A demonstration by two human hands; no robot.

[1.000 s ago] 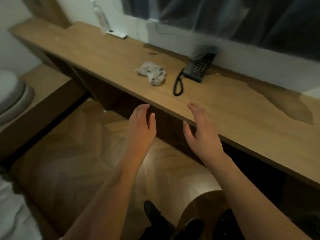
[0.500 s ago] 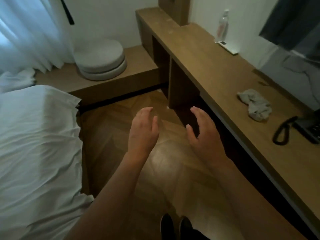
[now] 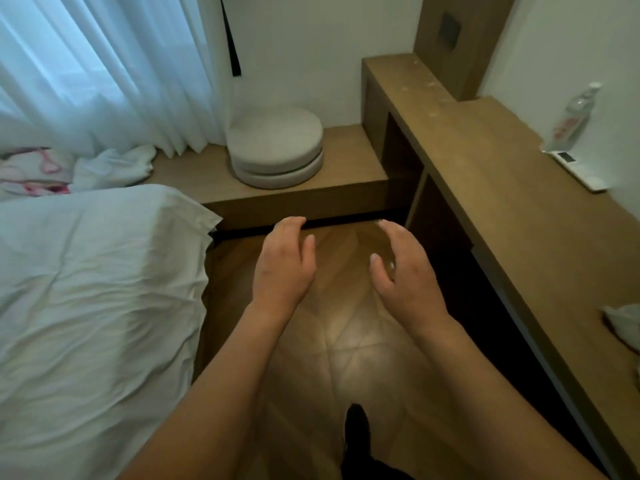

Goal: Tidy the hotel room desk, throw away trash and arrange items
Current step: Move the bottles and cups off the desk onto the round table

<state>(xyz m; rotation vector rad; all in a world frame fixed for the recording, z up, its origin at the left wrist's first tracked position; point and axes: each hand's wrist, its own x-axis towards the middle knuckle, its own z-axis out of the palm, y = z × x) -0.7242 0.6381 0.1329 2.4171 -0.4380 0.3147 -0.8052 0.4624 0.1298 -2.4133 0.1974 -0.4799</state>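
Above the floor (image 3: 349, 341), two empty hands: left hand (image 3: 282, 268), right hand (image 3: 403, 275)

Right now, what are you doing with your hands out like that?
Nothing is being held yet. The left hand and right hand are both open and empty, hanging over the wooden floor between the bed and the desk. On the desk, a water bottle stands by the wall with a white remote beside it, and a crumpled cloth lies at the near end. None of these is being touched, so the tidying is not yet under way here.
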